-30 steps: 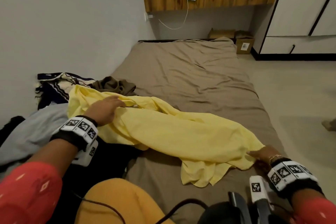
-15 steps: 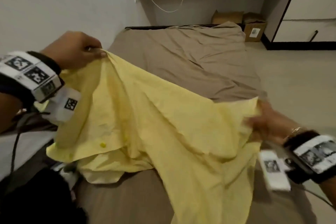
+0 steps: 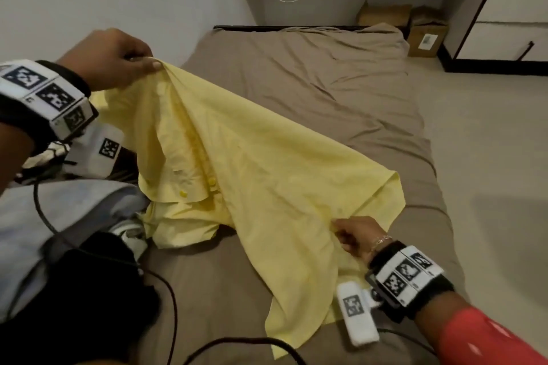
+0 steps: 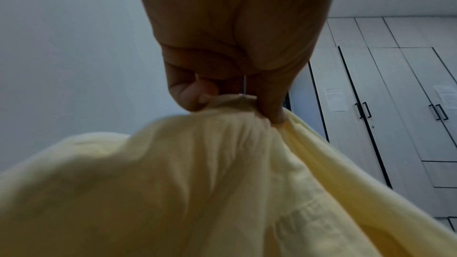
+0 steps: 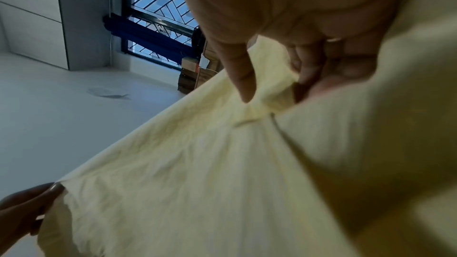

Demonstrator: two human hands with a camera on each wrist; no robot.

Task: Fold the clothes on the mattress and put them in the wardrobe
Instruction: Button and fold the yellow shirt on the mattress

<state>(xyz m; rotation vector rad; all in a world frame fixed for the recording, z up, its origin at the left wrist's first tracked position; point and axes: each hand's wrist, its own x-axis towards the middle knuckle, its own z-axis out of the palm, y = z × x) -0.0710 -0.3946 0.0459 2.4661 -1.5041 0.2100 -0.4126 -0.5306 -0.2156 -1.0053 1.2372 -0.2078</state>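
A pale yellow button shirt (image 3: 252,175) hangs stretched above the brown mattress (image 3: 341,92). My left hand (image 3: 148,64) is raised at the upper left and pinches one end of the shirt (image 4: 222,163) between thumb and fingers. My right hand (image 3: 344,234) is low at the right and grips the other end, the cloth (image 5: 197,163) bunched in its curled fingers. The shirt's lower folds drape onto the mattress between my arms. The white wardrobe (image 3: 519,3) stands at the far right with its doors closed.
A heap of other clothes, light blue (image 3: 59,216) and black (image 3: 74,299), lies at my left. Cardboard boxes (image 3: 424,35) stand by the mattress's far end. Beige floor (image 3: 489,157) runs along the right side. A black cable (image 3: 166,290) trails across the near mattress.
Both hands lifted the yellow shirt off the mattress. My left hand rose high to the left with one end, and my right hand now grips the other end lower down.
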